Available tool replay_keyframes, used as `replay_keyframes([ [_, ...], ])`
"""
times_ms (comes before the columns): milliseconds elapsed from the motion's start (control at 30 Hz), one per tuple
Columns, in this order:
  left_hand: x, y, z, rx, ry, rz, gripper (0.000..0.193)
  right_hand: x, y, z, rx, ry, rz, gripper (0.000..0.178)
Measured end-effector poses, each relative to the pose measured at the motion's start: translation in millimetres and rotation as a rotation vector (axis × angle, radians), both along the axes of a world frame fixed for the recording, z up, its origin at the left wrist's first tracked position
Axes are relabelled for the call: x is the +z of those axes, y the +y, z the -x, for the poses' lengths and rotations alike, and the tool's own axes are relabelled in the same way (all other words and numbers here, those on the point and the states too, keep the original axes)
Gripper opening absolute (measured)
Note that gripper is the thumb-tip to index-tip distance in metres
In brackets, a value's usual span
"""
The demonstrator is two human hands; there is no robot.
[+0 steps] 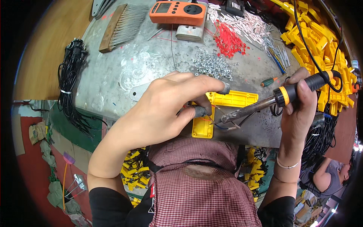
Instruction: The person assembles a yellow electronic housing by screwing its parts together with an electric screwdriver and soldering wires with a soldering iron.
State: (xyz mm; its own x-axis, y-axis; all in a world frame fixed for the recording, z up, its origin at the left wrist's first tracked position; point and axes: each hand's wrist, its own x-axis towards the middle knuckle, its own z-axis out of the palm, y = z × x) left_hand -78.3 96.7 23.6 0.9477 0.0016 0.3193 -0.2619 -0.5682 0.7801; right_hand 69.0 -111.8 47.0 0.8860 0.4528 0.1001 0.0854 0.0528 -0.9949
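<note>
In my right hand (301, 92) is a soldering iron (285, 94) with a black and orange grip, its fingers closed round it. The iron's thin tip points down-left at the wires (227, 128) inside a yellow plastic housing (238, 99). That housing lies near the table's front edge, its hollow, ribbed side up. My left hand (170, 104) bends over it, with dark covers on thumb and index fingertip. The fingers are closed on the housing's left part; whether they also pinch a wire is hidden.
Small metal nuts (213, 63), red components (228, 39) and white tubes (247, 24) lie beyond my hands. An orange meter (177, 13), a brush (124, 26) and a black cable bundle (72, 72) are further left. Yellow housings (321, 45) heap at right, near a screwdriver (270, 80). Another person (329, 176) sits lower right.
</note>
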Motion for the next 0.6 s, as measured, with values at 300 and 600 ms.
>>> replay_keyframes([
  [300, -0.1, 0.0, 1.6, 0.006, -0.022, -0.042, 0.051, -4.2, 2.3, -0.7, 0.01, -0.007, -0.021, 0.025],
  [600, 4.3, 13.0, 6.9, 0.147, -0.019, -0.151, 0.055, -5.6, -0.2, -1.9, -0.013, -0.015, -0.008, 0.026],
])
